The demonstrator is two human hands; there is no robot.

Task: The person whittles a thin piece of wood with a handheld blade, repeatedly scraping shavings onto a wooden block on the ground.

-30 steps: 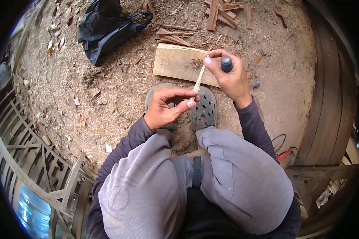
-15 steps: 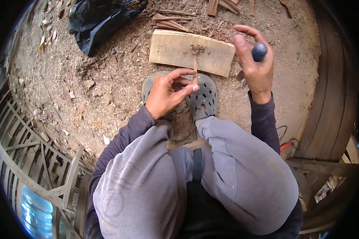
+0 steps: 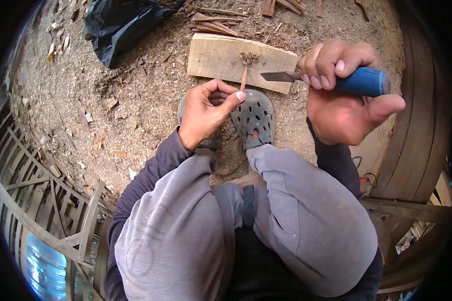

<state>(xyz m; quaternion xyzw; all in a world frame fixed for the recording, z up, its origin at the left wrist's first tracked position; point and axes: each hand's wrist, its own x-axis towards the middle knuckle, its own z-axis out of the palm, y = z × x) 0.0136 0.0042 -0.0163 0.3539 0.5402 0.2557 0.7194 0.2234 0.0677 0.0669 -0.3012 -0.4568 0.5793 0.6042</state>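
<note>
My left hand [image 3: 208,110] pinches a thin wooden stick [image 3: 244,79] between thumb and fingertips. The stick points away from me, its far end over the near part of a pale wooden block [image 3: 211,59] lying on the ground. A small heap of brown shavings [image 3: 249,58] sits on the block near that end. At the right, my raised right hand [image 3: 336,100] has its fingers curled round a blue-handled chisel [image 3: 359,82], thumb sticking out. The flat, slanted blade [image 3: 281,76] points left over the block's right part, apart from the stick.
Several split wood strips [image 3: 216,24] lie behind the block, with more pieces [image 3: 289,6] farther right. A black plastic bag [image 3: 118,30] is at the far left. Grey clogs [image 3: 254,118] cover my feet. Wooden slats [image 3: 30,185] and a clear blue bottle [image 3: 45,263] stand left; planks [image 3: 412,115] right.
My right hand has turned over, bringing the chisel from end-on to lying sideways with its blade pointing left. My left hand has shifted slightly left and away, keeping the stick.
</note>
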